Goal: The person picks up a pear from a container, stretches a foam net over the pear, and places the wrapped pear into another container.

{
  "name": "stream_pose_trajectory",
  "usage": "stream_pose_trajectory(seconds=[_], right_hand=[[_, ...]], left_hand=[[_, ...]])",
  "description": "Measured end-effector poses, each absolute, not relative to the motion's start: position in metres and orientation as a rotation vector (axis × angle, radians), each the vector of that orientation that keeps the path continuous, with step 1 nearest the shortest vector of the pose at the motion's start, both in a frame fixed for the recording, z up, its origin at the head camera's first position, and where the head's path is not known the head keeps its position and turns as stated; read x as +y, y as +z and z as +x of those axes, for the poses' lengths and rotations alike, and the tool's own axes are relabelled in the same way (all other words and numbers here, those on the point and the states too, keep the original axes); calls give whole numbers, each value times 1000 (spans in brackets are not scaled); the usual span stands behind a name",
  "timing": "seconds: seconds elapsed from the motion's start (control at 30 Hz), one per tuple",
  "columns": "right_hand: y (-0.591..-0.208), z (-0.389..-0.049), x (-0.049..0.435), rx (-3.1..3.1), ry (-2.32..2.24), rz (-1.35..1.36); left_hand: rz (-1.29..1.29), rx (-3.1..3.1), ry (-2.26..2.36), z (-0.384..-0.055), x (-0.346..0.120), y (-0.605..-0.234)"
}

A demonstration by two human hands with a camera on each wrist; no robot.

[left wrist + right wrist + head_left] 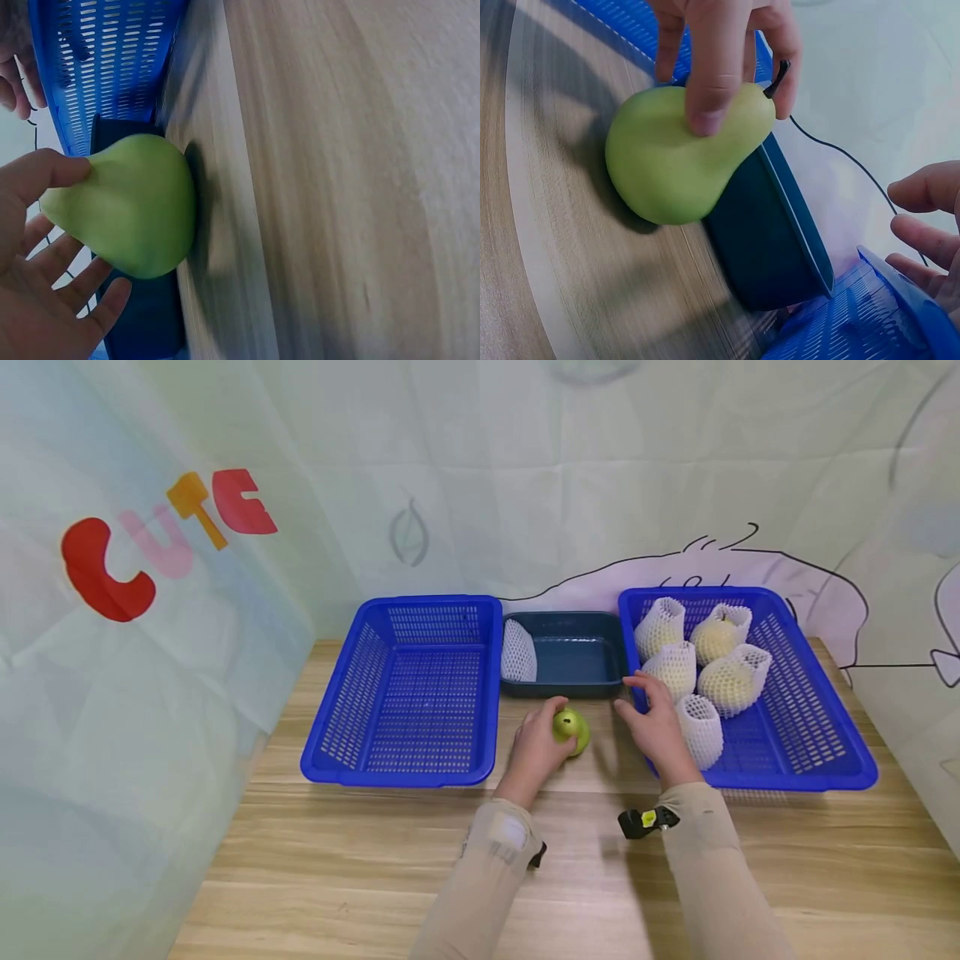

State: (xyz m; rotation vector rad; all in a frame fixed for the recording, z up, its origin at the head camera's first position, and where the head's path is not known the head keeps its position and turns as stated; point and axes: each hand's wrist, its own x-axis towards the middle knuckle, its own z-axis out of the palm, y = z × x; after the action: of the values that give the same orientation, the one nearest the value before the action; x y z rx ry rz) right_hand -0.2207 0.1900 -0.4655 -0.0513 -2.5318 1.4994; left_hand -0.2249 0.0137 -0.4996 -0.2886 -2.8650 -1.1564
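Observation:
My left hand (539,742) pinches a green pear (573,732) between thumb and fingers, near the stem end. The pear's dark stem shows in the right wrist view, where the pear (675,154) is upright and leans a little. Whether its base touches the table I cannot tell. To its right, my right hand (659,727) has its fingers spread and holds nothing, beside the left rim of the right blue basket (810,777). Several pale pears in white foam nets (731,681) lie in that basket.
A dark teal box (577,689) stands behind the pear, between the two baskets, with a white foam net (517,653) at its left end. The left blue basket (401,777) shows its bare slotted floor. All stand on a wooden table (360,868) before a printed cloth backdrop.

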Motion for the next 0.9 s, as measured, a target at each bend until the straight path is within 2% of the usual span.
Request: stream_pose_trajectory(seconds=[0.33,0.53,0.67,0.77,0.9], right_hand=[[-466,-221,192,-2556,1502,-71],[-465,-221,192,-2556,1507,-67],[-464,-223,190,-2545,1524,-50],[-464,-226,189,-2540,1494,-43],[-462,-225,186,-2616,1339,7]], left_hand=[[-353,-2903,-1128,-222,12,-495],[-515,-2927,-1058,-203,-9,-452],[-319,-2890,-932,-197,-43,-436],[-123,-3006,-914,-197,-66,-441],[-70,-3262,-888,-196,-80,-454]])
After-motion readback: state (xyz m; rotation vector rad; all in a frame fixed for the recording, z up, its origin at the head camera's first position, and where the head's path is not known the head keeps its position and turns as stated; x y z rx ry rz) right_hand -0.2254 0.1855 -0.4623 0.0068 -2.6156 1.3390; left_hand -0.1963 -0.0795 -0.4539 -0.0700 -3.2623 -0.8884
